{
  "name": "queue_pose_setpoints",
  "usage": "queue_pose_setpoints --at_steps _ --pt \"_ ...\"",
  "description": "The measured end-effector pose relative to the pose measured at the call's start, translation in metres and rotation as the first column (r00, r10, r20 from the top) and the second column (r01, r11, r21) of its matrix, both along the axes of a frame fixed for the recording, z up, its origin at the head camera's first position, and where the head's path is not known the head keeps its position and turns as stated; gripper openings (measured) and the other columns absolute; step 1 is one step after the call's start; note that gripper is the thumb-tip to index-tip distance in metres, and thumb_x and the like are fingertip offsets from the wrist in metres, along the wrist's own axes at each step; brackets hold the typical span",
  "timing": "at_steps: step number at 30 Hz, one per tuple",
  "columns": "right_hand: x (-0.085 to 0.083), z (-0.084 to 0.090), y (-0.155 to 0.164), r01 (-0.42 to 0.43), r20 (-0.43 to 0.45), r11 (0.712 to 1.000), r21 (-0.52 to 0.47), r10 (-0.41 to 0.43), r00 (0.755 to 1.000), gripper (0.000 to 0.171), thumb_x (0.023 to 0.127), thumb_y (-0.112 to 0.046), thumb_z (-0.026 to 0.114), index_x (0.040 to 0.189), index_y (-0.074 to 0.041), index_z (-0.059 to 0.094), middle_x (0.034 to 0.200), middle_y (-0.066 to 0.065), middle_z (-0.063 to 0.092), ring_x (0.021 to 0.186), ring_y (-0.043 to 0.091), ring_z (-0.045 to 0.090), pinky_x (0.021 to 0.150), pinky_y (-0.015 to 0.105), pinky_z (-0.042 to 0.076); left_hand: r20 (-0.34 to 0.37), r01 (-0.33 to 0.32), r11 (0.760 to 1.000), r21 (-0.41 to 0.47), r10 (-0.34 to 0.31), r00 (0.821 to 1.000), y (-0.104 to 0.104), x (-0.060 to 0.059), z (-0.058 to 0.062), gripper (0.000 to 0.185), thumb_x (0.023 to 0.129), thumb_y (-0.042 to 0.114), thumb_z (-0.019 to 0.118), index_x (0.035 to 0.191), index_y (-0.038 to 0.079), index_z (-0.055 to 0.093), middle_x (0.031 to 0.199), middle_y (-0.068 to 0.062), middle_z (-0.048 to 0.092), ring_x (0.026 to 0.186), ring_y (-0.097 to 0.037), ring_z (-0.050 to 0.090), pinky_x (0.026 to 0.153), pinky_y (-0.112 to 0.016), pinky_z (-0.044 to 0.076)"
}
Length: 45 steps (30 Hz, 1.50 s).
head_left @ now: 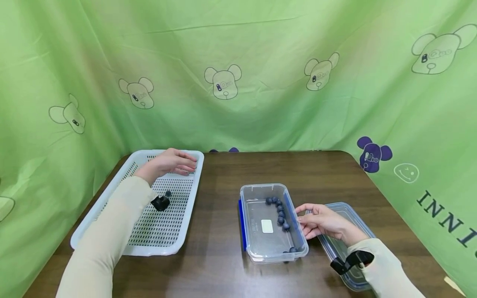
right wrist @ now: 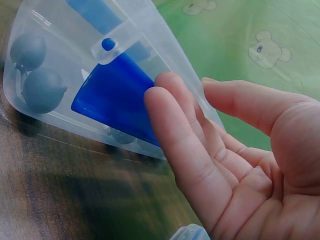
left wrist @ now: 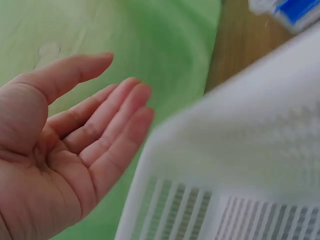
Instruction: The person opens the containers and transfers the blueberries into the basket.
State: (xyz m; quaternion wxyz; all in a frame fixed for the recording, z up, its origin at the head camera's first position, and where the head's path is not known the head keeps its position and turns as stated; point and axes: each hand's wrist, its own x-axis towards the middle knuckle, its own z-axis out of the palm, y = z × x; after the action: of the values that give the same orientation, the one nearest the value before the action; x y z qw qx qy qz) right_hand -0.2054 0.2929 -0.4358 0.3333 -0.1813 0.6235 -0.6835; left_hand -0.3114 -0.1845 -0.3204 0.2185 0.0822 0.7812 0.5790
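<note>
My left hand (head_left: 173, 161) is over the far part of a white perforated basket (head_left: 201, 178), fingers loosely extended and holding nothing. In the left wrist view the palm (left wrist: 55, 170) shows bare beside the basket's wall (left wrist: 210, 145). One blueberry (head_left: 168, 193) is in the basket near the black wrist strap. My right hand (head_left: 322, 221) is at the right side of a clear plastic container (head_left: 258, 207), its fairly straight fingers against the wall by a blue clip (right wrist: 115, 97), thumb tip near the rim. Several blueberries (head_left: 280, 214) lie inside the container.
A clear plastic lid (head_left: 343, 211) lies to the right, partly under my right hand and wrist strap. Another blue clip (head_left: 242, 225) hangs on the container's left side. Brown tabletop (head_left: 220, 186) separates basket and container. A green printed curtain (head_left: 261, 116) encloses the table.
</note>
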Motion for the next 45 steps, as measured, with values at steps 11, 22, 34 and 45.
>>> queue_pose_setpoints --at_steps 11,22,34,45 --pt "0.002 -0.001 0.001 -0.001 0.028 1.0 -0.009 0.001 1.0 0.02 0.102 0.0 0.049 0.121 -0.005 0.051 0.087 0.012 0.073 0.076 0.018 0.072 0.07 0.032 0.062 0.122 0.23 0.971 -0.064 -0.221 0.968 0.07 0.006 0.002 0.036 0.096 0.0 0.061 0.127 -0.016 0.055 0.112 -0.025 0.069 0.096 -0.028 0.07 0.092 -0.043 0.057" --pt "0.001 -0.002 0.002 -0.014 0.026 1.0 -0.021 0.014 1.0 0.02 0.102 0.001 0.047 0.121 -0.006 0.051 0.088 0.012 0.073 0.077 0.018 0.072 0.07 0.032 0.062 0.159 0.399 0.91 -0.109 -0.38 0.911 0.134 0.014 -0.004 0.028 0.096 -0.001 0.061 0.122 -0.014 0.061 0.112 -0.026 0.069 0.103 -0.032 0.069 0.091 -0.038 0.058" --pt "0.0 0.002 0.003 -0.017 0.036 1.0 -0.022 0.017 0.999 0.02 0.103 0.0 0.048 0.121 -0.006 0.052 0.088 0.013 0.073 0.077 0.018 0.073 0.071 0.032 0.062 0.219 0.575 0.816 -0.051 -0.553 0.804 0.2 0.042 -0.041 0.025 0.09 -0.009 0.067 0.114 -0.015 0.064 0.096 -0.018 0.072 0.088 -0.024 0.071 0.083 -0.034 0.061" --pt "-0.001 0.001 0.003 0.002 0.026 1.0 -0.005 -0.002 1.0 0.02 0.103 -0.002 0.049 0.121 -0.007 0.052 0.087 0.012 0.073 0.076 0.019 0.073 0.07 0.033 0.062 0.301 0.629 0.771 -0.095 -0.58 0.757 0.229 0.061 -0.075 0.013 0.091 -0.007 0.066 0.103 -0.01 0.07 0.093 -0.025 0.072 0.075 -0.02 0.071 0.068 -0.028 0.061"
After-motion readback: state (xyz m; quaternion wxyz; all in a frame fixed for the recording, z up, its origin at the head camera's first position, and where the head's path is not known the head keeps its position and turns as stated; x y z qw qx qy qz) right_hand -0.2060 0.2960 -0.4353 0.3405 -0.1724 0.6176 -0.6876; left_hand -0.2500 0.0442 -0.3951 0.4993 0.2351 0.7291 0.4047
